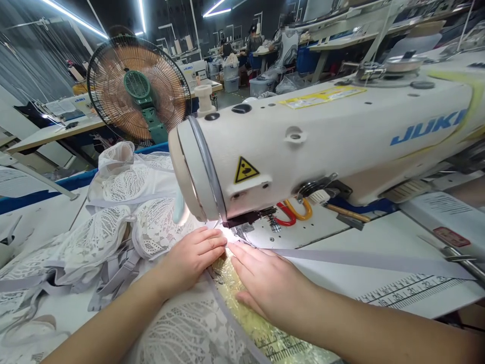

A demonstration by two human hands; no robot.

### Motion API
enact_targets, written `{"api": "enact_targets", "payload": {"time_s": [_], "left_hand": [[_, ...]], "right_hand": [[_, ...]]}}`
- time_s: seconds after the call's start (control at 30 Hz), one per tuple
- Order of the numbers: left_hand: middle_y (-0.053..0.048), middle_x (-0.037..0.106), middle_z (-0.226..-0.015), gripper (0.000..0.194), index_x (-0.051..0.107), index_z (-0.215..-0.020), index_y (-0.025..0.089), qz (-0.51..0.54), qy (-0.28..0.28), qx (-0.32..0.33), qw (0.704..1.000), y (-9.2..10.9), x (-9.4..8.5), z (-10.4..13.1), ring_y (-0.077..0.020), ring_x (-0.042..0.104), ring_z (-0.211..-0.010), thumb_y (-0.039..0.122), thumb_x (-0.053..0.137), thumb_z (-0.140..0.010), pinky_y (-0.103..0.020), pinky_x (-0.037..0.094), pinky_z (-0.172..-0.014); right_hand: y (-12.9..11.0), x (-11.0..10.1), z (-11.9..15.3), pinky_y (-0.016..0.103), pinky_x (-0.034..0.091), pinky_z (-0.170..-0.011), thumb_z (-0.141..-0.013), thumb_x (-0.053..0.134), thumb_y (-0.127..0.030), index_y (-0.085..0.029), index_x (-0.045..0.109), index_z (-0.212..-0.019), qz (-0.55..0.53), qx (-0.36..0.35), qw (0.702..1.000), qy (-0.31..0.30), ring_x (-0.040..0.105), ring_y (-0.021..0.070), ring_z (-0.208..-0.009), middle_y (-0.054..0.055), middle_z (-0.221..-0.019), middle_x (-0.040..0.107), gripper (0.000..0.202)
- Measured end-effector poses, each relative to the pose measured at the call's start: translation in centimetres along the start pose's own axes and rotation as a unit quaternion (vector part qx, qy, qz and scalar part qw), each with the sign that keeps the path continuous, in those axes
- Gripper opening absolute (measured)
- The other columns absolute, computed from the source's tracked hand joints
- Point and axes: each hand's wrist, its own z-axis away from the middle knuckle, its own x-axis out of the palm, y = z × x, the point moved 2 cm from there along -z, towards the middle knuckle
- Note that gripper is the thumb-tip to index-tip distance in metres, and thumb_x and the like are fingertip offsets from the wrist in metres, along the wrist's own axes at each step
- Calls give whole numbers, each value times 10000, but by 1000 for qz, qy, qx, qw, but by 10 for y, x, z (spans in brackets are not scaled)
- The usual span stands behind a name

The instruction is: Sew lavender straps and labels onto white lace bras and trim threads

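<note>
My left hand [195,255] lies by the sewing machine's needle area, its fingers pressed together on the edge of a white lace bra [185,328] with grey trim. The thumb of that hand is hidden. Fingertips of my right hand [265,280] meet the left ones there; its fingers are stretched out flat and the thumb stands apart. A grey elastic band [341,259] runs from the right toward the needle area. The white JUKI sewing machine [265,151] stands right above, and its head hides the needle. Clear shiny film [237,293] over yellow covers the table below my hands.
More lace bras [147,222] with grey straps are heaped at left. A large fan [138,91] stands behind them. Red-handled and yellow-handled tools [286,215] lie under the machine arm. A printed ruler scale [405,290] marks the table; a white box [447,217] sits at right. People work farther back.
</note>
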Motion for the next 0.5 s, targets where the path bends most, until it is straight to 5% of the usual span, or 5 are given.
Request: {"api": "enact_targets", "payload": {"time_s": [0.3, 0.5], "left_hand": [[-106, 634, -1160, 254, 572, -1098, 133, -8, 21, -4, 1000, -10, -1, -5, -227, 503, -1165, 126, 391, -919, -437, 442, -940], [-99, 626, -1174, 265, 577, -1105, 144, -7, -21, -39, 999, -20, 2, -4, -206, 571, -1048, 136, 382, -927, -367, 485, -845]], "right_hand": [[0, 2, 0, 329, 501, -808, -798, 593, -444, -83, 651, -1073, -2, 2, 1000, -16, 566, 244, -1087, 134, -1188, 624, 457], [0, 1, -1, 334, 488, -837, -811, 581, -443, -95, 663, -1048, -1, -7, 1000, -30, 545, 249, -1119, 138, -1195, 619, 429]]}}
